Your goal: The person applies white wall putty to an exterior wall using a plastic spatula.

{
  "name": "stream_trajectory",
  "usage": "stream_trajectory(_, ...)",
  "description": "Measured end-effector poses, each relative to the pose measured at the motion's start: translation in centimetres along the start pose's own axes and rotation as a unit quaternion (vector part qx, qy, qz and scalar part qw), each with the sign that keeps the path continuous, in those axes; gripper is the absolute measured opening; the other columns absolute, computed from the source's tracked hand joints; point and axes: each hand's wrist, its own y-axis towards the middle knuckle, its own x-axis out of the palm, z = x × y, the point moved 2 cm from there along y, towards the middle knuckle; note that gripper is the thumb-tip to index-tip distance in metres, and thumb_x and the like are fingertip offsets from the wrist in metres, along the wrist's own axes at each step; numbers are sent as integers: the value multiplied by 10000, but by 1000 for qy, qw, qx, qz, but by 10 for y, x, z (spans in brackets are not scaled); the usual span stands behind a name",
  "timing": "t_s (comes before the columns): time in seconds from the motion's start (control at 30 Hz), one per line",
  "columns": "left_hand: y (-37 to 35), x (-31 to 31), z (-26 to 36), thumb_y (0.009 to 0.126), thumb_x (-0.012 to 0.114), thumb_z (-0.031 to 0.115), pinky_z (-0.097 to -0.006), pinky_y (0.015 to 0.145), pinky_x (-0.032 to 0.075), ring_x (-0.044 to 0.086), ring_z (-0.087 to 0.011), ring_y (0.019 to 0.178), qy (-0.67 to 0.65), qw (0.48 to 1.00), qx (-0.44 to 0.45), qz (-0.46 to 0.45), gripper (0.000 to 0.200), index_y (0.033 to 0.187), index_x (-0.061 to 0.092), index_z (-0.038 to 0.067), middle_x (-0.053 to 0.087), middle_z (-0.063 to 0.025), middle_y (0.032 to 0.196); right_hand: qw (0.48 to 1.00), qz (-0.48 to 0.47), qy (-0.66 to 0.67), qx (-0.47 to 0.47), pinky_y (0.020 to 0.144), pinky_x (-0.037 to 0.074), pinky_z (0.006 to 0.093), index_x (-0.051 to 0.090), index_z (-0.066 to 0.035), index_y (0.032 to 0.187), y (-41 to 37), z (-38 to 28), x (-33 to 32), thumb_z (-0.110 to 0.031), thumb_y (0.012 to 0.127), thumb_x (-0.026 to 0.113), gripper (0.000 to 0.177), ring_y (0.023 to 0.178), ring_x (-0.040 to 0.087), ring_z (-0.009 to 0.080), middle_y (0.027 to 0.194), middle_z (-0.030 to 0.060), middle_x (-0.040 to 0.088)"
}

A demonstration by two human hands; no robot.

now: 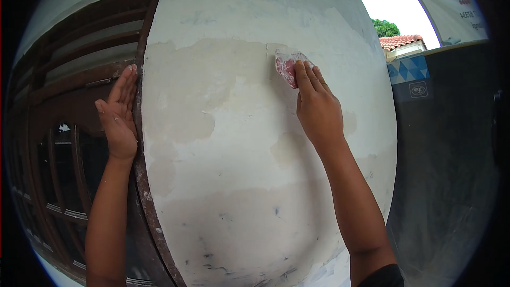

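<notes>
A white and beige plastered wall (239, 154) fills the middle of the view, with darker damp-looking patches and some dark smudges low down. Against its upper right part, my right hand (319, 101) grips a red scraper (287, 69) smeared with white paste, its flat face near the surface. Part of the scraper is hidden under my fingers. My left hand (121, 114) holds nothing; its fingers are stretched upward along the brown wooden frame (142, 165) at the wall's left edge.
Left of the wall is a brown door (69, 106) with slats above and glass panes. A dark panel (446, 154) with a blue-white patterned strip stands on the right. Behind it are a banner (451, 8), a tiled roof (401, 41) and a green tree (385, 28).
</notes>
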Motion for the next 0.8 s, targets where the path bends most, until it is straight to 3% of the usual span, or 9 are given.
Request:
stream_trajectory(0.1,0,0,0,966,84,733,-407,1212,188,343,-312,1453,2,1000,-3,4,987,1487,357,-60,404,-218,1533,1000,26,15,1,915,572,378,530,12,1350,22,2,16,-9,909,516,441,1266,575,345,1339,199,605)
stream_trajectory(0.37,-1,1,2,961,81,739,-407,1212,189,346,-311,1452,1,1000,-1,10,992,1489,359,-53,406,-216,1533,998,-60,-1,-30,902,578,375,526,0,1374,-17,-6,12,-24,904,524,471,1269,578,326,1365,188,591)
stream_trajectory(0.6,0,1,1,953,84,753,-407,1215,191,353,-304,1449,4,1000,-2,13,1007,1488,359,-55,413,-211,1528,999,38,16,-15,918,572,388,536,-3,1354,18,-1,10,-3,908,521,446,1277,567,331,1341,176,609)
stream_trajectory(0.8,0,-1,0,957,78,745,-407,1214,194,351,-306,1450,-5,1000,-6,11,1003,1486,359,-59,414,-215,1526,999,-16,15,-37,938,564,375,539,-18,1365,7,-8,28,-14,913,518,453,1278,570,309,1330,157,623)
